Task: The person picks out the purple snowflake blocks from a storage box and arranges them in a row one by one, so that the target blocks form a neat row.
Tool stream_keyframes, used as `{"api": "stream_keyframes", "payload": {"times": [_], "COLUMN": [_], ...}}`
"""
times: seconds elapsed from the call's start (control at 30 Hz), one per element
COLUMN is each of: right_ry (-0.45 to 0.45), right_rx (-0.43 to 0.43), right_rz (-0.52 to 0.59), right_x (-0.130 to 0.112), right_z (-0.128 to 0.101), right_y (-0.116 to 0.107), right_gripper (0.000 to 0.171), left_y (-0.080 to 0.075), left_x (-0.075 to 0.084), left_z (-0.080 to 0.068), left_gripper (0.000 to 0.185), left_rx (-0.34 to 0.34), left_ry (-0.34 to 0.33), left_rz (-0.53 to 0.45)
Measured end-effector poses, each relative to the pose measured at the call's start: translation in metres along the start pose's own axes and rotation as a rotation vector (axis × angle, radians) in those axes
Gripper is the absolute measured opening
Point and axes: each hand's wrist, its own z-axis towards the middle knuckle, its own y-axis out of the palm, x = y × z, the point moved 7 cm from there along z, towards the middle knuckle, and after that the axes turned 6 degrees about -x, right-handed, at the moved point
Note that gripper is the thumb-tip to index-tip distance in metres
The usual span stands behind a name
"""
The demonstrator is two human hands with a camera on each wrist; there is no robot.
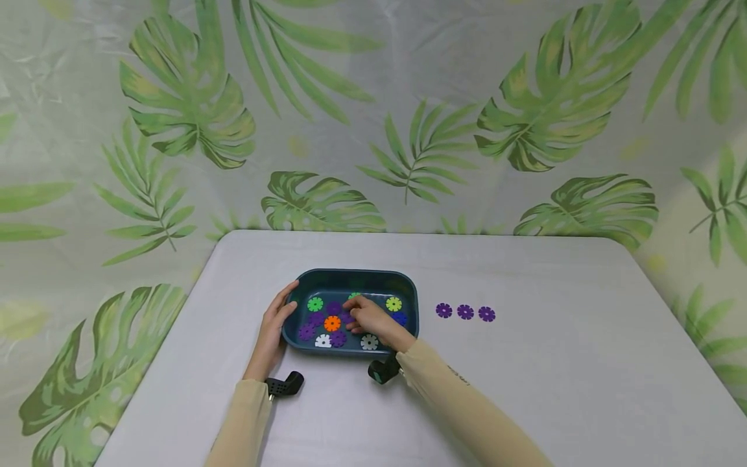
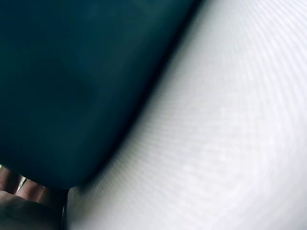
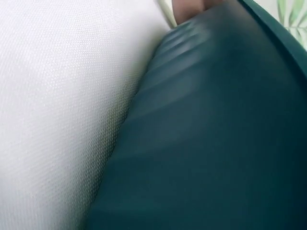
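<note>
A dark teal basin (image 1: 353, 353) on the table holds several notched plastic snowflake discs. My left hand (image 1: 273, 327) grips its left side, thumb and fingers at the rim; part of this hand (image 2: 29, 203) shows beside the basin wall (image 2: 72, 86) in the left wrist view. My right hand (image 1: 373, 321) reaches over the near right rim into the basin. Its thumb and fingers are parted, fingertips close to a purple disc (image 1: 347, 317). Around them lie an orange disc (image 1: 332, 323), a green disc (image 1: 315, 304), a white disc (image 1: 369, 342) and a yellow disc (image 1: 393, 303). The right wrist view shows the outer basin wall (image 3: 206, 134).
To the right of the basin, three purple discs (image 1: 465, 312) lie in a row, spaced apart. A white cloth covers the table (image 1: 543, 389). Behind it hangs a leaf-patterned curtain (image 1: 420, 78). Black wrist cameras (image 1: 286, 384) sit near the basin's front edge.
</note>
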Motion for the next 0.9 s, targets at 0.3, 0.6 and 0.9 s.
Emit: {"api": "stream_keyframes", "payload": {"times": [0.3,0.6,0.9], "right_ry": [-0.026,-0.098,-0.179], "right_rx": [0.072,0.088,0.113], "right_rz": [-0.078,-0.059,-0.014], "right_x": [-0.001,-0.010,-0.018], "right_z": [0.000,-0.014,-0.047], "right_y": [-0.007,-0.025,-0.089], "right_gripper": [0.022,0.019,0.021], "left_y": [0.002,0.001,0.000], "left_x": [0.001,0.000,0.001], "left_z": [0.000,0.000,-0.001], "left_gripper": [0.043,0.043,0.043], "left_rx": [0.008,0.001,0.002], "left_ry": [-0.005,0.003,0.004], "left_rz": [0.018,0.018,0.013]}}
